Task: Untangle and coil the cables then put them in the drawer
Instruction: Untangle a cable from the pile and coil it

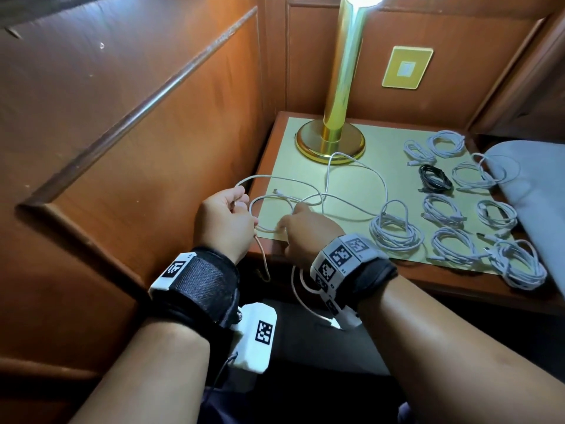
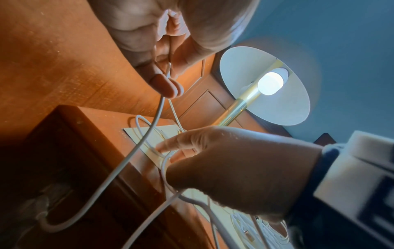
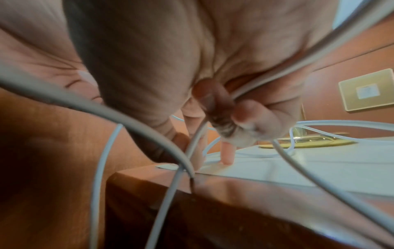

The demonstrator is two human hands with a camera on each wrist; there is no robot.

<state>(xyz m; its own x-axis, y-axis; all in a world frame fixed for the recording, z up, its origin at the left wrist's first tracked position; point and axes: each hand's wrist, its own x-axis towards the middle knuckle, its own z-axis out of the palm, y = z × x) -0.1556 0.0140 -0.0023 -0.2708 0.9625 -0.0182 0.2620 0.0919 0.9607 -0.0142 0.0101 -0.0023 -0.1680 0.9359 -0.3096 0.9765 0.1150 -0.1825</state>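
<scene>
A loose white cable [image 1: 356, 179] sprawls in wide loops over the left half of the nightstand's yellow mat [image 1: 385, 148] and hangs off the front edge. My left hand [image 1: 244, 206] hovers off the table's left corner and pinches one strand between thumb and finger [image 2: 168, 86]. My right hand [image 1: 290, 221] sits at the front edge with another strand [image 3: 266, 79] running through its curled fingers, and one fingertip [image 3: 227, 155] touches the mat. Several coiled white cables [image 1: 396, 231] and one black coil [image 1: 434, 177] lie in rows on the right.
A brass lamp [image 1: 330, 142] stands at the back left of the nightstand, with its lit bulb [image 2: 270, 83] overhead. Wooden panels close in the left and back. A grey pillow [image 1: 538, 191] borders the right edge. The nightstand's front [image 2: 64, 168] is in shadow.
</scene>
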